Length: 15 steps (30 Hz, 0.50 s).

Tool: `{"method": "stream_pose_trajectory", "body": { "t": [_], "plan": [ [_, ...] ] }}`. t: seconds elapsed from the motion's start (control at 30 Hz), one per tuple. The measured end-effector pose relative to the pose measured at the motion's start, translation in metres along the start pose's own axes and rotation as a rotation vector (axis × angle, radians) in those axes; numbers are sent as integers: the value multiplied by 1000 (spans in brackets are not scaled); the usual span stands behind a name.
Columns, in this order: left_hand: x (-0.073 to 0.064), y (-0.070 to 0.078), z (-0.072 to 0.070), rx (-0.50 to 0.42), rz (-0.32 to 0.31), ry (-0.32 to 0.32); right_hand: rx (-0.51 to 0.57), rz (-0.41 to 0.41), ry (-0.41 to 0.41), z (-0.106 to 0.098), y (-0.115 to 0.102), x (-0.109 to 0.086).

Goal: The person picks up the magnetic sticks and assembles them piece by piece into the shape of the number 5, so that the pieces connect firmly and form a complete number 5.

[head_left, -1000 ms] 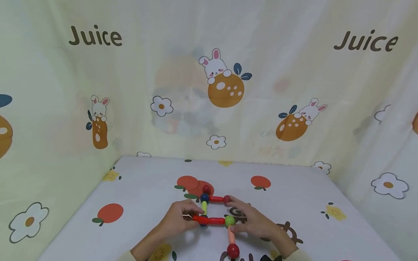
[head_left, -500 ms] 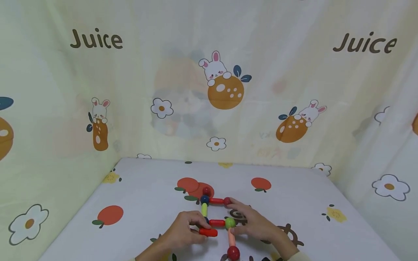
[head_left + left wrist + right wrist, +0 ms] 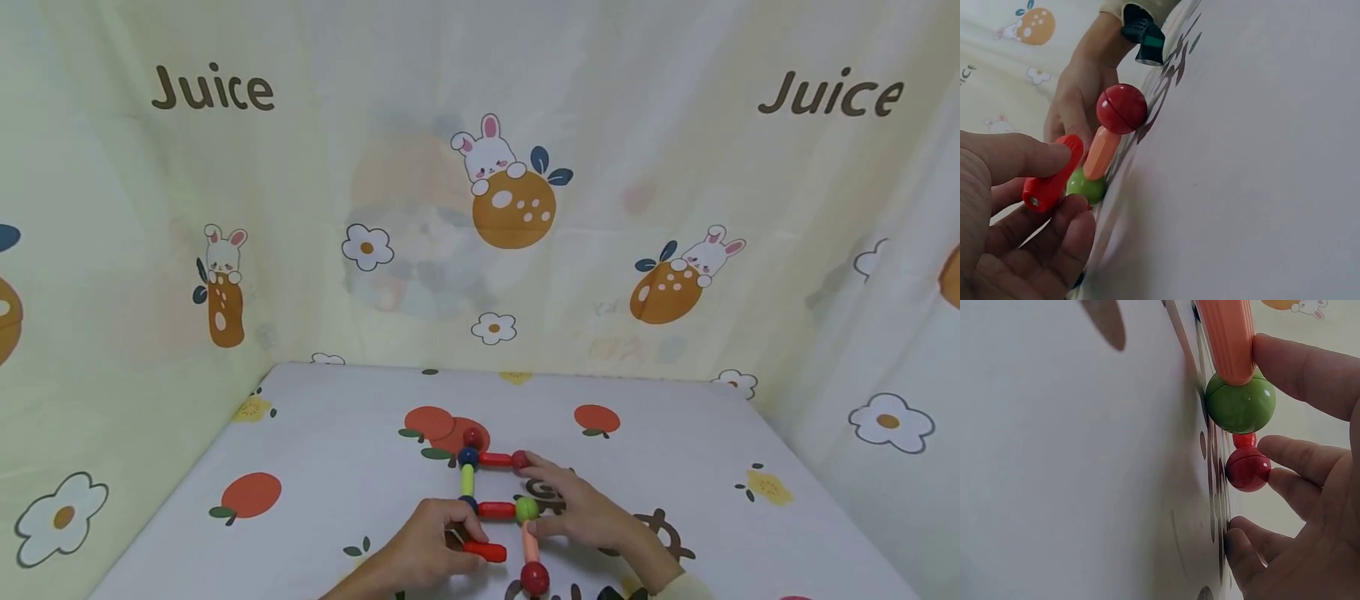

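My left hand [image 3: 435,542] pinches a loose red magnetic rod [image 3: 1054,178] between thumb and fingers, just off the table. Beyond it lies a flat figure of magnetic rods and balls. Its yellow-green rod [image 3: 468,481] joins two dark blue balls, the nearer partly covered by my left hand. A red rod [image 3: 497,510] leads to a green ball [image 3: 527,509], then an orange rod [image 3: 530,546] and a red ball [image 3: 535,578]. The thumb of my right hand [image 3: 585,508] touches the orange rod; its extended fingers reach the far-right red ball [image 3: 1249,469].
A white tablecloth [image 3: 337,450] printed with fruit and flowers covers the table. Another red ball [image 3: 472,437] sits at the figure's far left corner. Patterned curtains [image 3: 375,150] hang behind and at both sides.
My left hand has drawn the red rod away from the near dark blue ball, toward me and slightly right. My right hand keeps its place at the figure.
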<state>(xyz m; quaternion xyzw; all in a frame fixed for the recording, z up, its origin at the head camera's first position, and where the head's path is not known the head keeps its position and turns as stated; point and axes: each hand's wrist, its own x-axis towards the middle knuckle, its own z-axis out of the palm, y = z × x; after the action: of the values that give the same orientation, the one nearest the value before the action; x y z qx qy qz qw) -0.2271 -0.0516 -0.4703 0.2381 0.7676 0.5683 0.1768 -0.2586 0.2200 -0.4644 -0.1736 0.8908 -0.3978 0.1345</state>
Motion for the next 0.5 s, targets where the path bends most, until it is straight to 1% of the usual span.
{"method": "stream_pose_trajectory", "body": {
  "t": [0.13,0.37,0.5],
  "plan": [
    [-1,0,3,2,-11,-15,-9,4,7,0,0,0],
    [-2,-2,5,43,-22,-43,-6,0,4,0,1,1],
    [-4,-3,8,18,-30,-68,-5,3,-3,0,1,1]
  ]
}}
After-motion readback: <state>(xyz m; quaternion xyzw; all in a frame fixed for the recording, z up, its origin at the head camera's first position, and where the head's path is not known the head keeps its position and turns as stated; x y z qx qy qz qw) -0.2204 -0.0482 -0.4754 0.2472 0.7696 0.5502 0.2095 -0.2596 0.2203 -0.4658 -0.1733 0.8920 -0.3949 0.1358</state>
